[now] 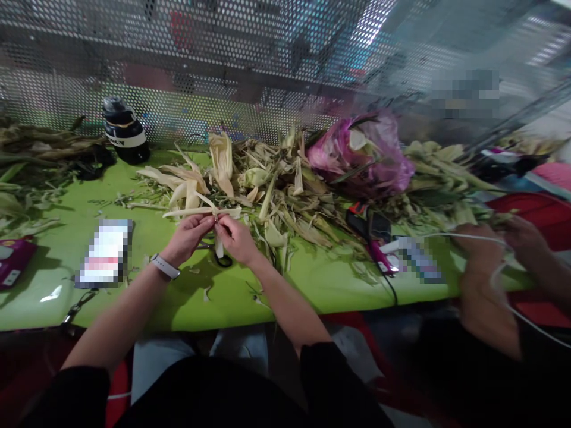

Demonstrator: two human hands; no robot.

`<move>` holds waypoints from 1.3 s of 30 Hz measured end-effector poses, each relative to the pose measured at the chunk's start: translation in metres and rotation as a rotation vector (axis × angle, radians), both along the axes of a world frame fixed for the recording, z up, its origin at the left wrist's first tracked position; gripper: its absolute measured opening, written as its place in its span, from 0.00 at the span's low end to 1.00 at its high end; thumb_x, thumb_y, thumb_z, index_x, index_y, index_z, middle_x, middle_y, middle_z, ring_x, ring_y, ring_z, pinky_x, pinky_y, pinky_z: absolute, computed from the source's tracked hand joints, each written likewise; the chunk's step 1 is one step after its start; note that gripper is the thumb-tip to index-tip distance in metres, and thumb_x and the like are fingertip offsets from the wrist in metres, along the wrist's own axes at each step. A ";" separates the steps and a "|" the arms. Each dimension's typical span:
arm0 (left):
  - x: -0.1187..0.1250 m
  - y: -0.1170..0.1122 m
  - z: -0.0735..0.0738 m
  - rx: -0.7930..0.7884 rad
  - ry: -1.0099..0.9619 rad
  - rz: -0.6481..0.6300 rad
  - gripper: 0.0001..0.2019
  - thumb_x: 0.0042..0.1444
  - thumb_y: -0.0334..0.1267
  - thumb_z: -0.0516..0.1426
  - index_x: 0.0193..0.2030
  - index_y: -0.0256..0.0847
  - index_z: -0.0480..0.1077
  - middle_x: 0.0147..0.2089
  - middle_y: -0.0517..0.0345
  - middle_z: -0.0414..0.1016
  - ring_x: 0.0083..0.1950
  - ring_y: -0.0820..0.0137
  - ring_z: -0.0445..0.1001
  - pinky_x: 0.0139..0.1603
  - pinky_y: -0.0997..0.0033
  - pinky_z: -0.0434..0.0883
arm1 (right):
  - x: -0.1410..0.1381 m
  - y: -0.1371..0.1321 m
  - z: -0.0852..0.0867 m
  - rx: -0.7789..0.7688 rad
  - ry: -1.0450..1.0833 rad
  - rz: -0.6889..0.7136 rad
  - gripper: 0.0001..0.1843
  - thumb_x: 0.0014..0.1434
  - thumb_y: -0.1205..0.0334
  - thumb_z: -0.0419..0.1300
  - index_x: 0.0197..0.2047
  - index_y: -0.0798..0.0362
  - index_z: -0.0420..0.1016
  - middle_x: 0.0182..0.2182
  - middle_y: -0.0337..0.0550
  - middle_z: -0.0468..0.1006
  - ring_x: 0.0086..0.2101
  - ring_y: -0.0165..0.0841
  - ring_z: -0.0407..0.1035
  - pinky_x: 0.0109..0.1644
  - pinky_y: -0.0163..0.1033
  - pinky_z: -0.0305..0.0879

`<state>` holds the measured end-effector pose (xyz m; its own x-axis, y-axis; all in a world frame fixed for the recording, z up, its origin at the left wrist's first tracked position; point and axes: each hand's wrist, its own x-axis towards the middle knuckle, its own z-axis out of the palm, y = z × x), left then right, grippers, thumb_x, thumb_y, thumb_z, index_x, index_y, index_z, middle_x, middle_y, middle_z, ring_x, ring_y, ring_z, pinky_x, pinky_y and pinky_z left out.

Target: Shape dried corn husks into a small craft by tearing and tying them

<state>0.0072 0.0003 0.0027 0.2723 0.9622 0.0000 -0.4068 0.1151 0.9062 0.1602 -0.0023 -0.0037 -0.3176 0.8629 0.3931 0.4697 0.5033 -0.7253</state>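
Pale strips of corn husk (191, 210) meet between my two hands, above the near edge of the husk pile. My left hand (188, 236), with a white band on its wrist, pinches the strips from the left. From the right, my right hand (236, 238) pinches the same strips, its fingertips touching or nearly touching the left ones. One strip end hangs down between the hands. Below them, partly covered, lie black-handled scissors (223, 260) on the green table (187, 303). Loose dried husks (289, 205) are heaped just beyond my hands.
A phone (104, 252) lies at left, near a dark bottle (126, 132). Behind the husks sits a pink plastic bag (361, 156) against a perforated metal screen (250, 71). At right, another person's hands (479, 241) work near a second phone (422, 260) and a white cable.
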 end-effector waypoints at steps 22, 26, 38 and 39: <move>0.003 -0.007 0.002 -0.067 -0.051 0.083 0.17 0.50 0.36 0.65 0.48 0.38 0.75 0.42 0.53 0.81 0.45 0.67 0.77 0.45 0.71 0.72 | -0.004 0.001 -0.009 0.024 -0.245 0.075 0.09 0.64 0.62 0.50 0.38 0.54 0.70 0.33 0.45 0.76 0.32 0.34 0.67 0.38 0.37 0.59; -0.001 -0.004 -0.001 0.024 0.044 0.151 0.15 0.51 0.37 0.65 0.46 0.39 0.76 0.36 0.58 0.77 0.37 0.73 0.73 0.39 0.76 0.69 | -0.002 -0.009 -0.002 0.095 -0.236 0.037 0.10 0.62 0.57 0.55 0.32 0.53 0.72 0.30 0.44 0.76 0.30 0.34 0.67 0.37 0.38 0.61; 0.003 -0.009 0.002 0.168 0.262 -0.078 0.15 0.51 0.46 0.66 0.42 0.38 0.77 0.35 0.56 0.76 0.33 0.73 0.69 0.36 0.74 0.67 | 0.004 0.009 0.004 -0.371 0.545 -0.015 0.20 0.61 0.43 0.55 0.39 0.51 0.78 0.35 0.44 0.79 0.40 0.36 0.74 0.47 0.44 0.70; 0.003 -0.008 0.001 0.173 0.260 -0.032 0.16 0.52 0.47 0.65 0.41 0.38 0.77 0.33 0.57 0.75 0.32 0.74 0.68 0.34 0.75 0.66 | 0.000 0.008 0.002 -0.393 0.623 -0.022 0.20 0.60 0.43 0.56 0.38 0.50 0.78 0.35 0.43 0.80 0.40 0.36 0.74 0.47 0.44 0.71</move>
